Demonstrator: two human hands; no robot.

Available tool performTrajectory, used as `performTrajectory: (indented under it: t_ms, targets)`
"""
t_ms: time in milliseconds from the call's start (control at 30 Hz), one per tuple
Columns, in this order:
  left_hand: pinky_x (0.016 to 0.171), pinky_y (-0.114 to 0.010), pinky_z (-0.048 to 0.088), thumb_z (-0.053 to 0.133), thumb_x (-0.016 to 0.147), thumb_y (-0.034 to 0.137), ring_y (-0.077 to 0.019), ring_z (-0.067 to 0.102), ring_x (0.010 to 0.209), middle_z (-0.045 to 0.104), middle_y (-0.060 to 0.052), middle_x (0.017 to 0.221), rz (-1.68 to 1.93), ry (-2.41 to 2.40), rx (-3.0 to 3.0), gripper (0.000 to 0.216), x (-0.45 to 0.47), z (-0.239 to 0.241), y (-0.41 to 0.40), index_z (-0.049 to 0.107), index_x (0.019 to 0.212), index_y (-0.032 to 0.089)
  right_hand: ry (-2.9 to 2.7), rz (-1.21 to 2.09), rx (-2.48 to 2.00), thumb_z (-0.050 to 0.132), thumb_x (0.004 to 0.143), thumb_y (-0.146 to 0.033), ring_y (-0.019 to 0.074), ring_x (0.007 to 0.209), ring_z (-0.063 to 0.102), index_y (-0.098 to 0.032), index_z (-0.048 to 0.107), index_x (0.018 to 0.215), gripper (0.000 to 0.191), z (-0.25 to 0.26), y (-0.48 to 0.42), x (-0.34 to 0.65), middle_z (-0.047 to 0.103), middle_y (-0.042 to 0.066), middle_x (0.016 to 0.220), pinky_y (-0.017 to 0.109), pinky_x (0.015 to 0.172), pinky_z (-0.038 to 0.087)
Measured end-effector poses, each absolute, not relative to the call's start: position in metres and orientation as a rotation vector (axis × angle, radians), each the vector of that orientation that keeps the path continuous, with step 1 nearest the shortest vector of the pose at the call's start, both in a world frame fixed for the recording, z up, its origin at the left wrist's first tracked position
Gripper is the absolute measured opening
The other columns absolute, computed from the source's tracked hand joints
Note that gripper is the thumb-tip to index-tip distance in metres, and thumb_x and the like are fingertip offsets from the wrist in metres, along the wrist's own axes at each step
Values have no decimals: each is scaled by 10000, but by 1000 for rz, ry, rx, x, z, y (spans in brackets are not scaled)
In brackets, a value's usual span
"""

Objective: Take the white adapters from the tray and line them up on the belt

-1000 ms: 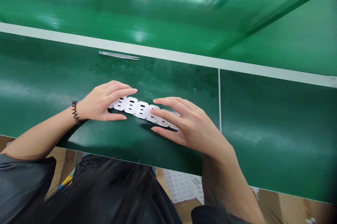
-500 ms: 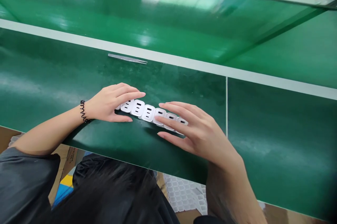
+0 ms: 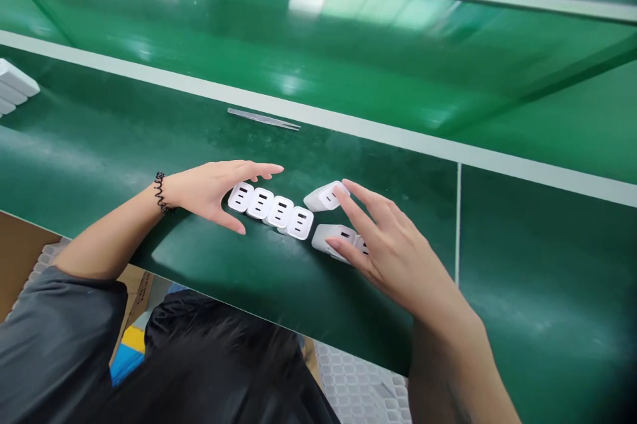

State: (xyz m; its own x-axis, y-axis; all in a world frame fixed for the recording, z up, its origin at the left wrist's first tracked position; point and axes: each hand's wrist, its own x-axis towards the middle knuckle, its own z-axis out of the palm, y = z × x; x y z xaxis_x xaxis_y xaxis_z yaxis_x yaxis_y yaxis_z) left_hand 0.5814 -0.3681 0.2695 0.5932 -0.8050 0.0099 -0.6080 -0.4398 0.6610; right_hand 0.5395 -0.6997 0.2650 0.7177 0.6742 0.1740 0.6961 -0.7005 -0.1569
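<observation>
Several white USB chargers (image 3: 263, 204) stand side by side in a short row, their port faces up. My left hand (image 3: 213, 192) is open at the row's left end, thumb on the near side and fingers stretched along the far side. To the right, one white charger (image 3: 326, 196) leans apart from the row, the fingertips of my right hand (image 3: 393, 231) at its top. Below it, other chargers (image 3: 331, 236) sit under my right thumb, partly hidden by that hand. The right fingers are spread, and I see no firm grip.
Metal tweezers (image 3: 263, 119) lie on the green work surface (image 3: 149, 112) near the pale strip (image 3: 199, 84) at the back. More white blocks (image 3: 14, 89) are stacked at the far left. Below the front edge are clear plastic trays (image 3: 353, 377) and cardboard.
The row has split: the right-hand chargers have come away from the others, and one now leans on the far side. My right hand has shifted right and my left thumb and fingers are wider apart.
</observation>
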Motion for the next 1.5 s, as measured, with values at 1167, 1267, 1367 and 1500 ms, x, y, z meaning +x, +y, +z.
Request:
performTrajectory:
  t_ms: [1167, 1267, 1367, 1500]
  targets:
    - [985, -360, 434, 685, 873, 525, -267, 572, 1167, 576, -136, 1369, -360, -1157, 2350, 755, 576, 272, -377, 379, 1478, 193, -1236, -279, -2509, 623, 947, -309, 302, 1230, 592, -174, 621, 1253, 334, 274, -690, 535, 637, 159, 1312, 477, 1038, 510]
    - [1035, -416, 439, 639, 904, 539, -289, 540, 1226, 581, -143, 1359, -81, -1243, 2383, 698, 570, 269, -383, 411, 1461, 186, -1238, -250, -2510, 613, 954, -317, 295, 1235, 594, -185, 623, 1256, 330, 275, -689, 534, 641, 151, 1318, 480, 1043, 510]
    - [1057, -440, 443, 598, 928, 547, -291, 538, 1251, 603, -131, 1345, 91, -1300, 2410, 645, 564, 266, -389, 440, 1446, 196, -1257, -240, -2504, 606, 960, -320, 282, 1236, 598, -195, 625, 1255, 321, 276, -688, 532, 651, 144, 1308, 472, 1049, 508]
    - [1041, -422, 457, 541, 973, 506, -278, 559, 1246, 613, -120, 1351, 175, -1354, 2477, 525, 559, 262, -395, 501, 1398, 199, -1306, -220, -2466, 613, 955, -328, 277, 1259, 584, -204, 638, 1245, 316, 278, -686, 530, 651, 138, 1314, 473, 1062, 497]
